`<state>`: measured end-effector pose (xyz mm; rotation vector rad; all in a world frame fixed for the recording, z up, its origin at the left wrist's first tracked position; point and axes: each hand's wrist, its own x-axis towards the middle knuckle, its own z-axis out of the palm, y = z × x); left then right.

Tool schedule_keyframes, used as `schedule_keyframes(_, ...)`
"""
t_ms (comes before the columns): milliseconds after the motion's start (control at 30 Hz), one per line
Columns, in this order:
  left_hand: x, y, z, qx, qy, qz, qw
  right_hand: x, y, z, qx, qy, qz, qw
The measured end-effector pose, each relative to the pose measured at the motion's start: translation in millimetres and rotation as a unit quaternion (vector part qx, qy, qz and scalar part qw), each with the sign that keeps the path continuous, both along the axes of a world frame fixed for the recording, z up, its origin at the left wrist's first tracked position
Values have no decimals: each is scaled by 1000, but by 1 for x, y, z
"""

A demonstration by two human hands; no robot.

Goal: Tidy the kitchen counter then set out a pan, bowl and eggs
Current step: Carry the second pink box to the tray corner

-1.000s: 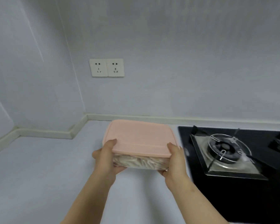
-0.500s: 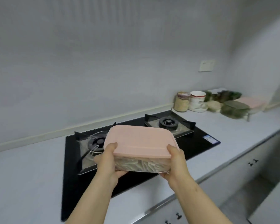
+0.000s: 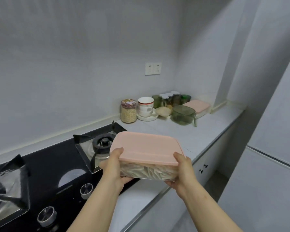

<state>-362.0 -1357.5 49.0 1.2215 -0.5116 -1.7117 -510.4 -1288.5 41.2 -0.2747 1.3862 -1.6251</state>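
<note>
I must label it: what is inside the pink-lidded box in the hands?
Through the box wall, pale long strips show. The lid covers the rest; what they are is unclear.

You can read nothing here. The box (image 3: 146, 148) that your left hand (image 3: 114, 166) and right hand (image 3: 182, 169) grip shows no print. Well beyond your hands, the stacked white bowls (image 3: 145, 107) carry a small dark mark, too blurred to read. The jar (image 3: 128, 111) just left of them has a patterned lid without legible words.
</note>
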Motion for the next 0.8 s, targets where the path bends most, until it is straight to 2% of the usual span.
schedule_keyframes(233,-118,-95,8,2,21,-48,999,-108,-91,7,-6,0,-67,998)
schedule_keyframes(567,-262,-216,19,-79,2,-111,991,-245,-207,13,-94,-42,-126,987)
schedule_keyframes(700,-336,-257,15,-115,7,-139,984,-323,-253,19,-96,-26,-151,983)
schedule_keyframes(800,-400,-287,14,-120,0,-123,985,-392,-287,27,-83,-20,-167,982)
